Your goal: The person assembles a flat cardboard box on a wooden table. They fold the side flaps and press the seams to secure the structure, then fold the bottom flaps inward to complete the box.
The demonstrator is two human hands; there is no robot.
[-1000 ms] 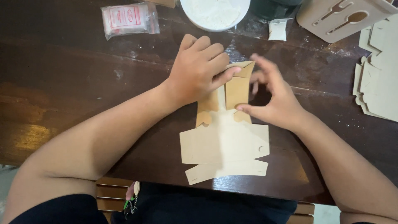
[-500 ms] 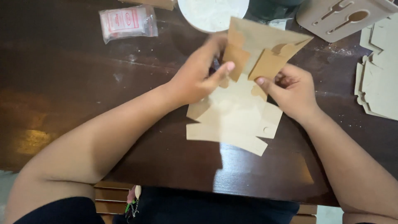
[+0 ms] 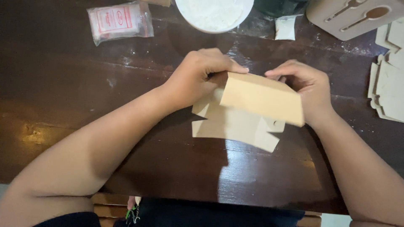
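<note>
A tan die-cut cardboard blank (image 3: 248, 113) is raised off the dark wooden table (image 3: 75, 96), one panel folded up toward me and its notched flaps hanging below. My left hand (image 3: 202, 75) pinches the blank's upper left corner. My right hand (image 3: 307, 86) grips its upper right edge, fingers curled behind the panel. Both hands hold the same piece between them, in the middle of the head view.
A small plastic packet with a red label (image 3: 120, 21) lies at the far left. A white round lid or bowl (image 3: 214, 12) sits at the top centre, with a little white sachet (image 3: 285, 27) beside it. A cardboard cutlery-shaped tray (image 3: 353, 17) and stacked cardboard blanks (image 3: 389, 84) lie at the right.
The blank lay flat on the table a second ago with my hands pressing its flaps. It has since been lifted and turned, and a plain panel now faces me.
</note>
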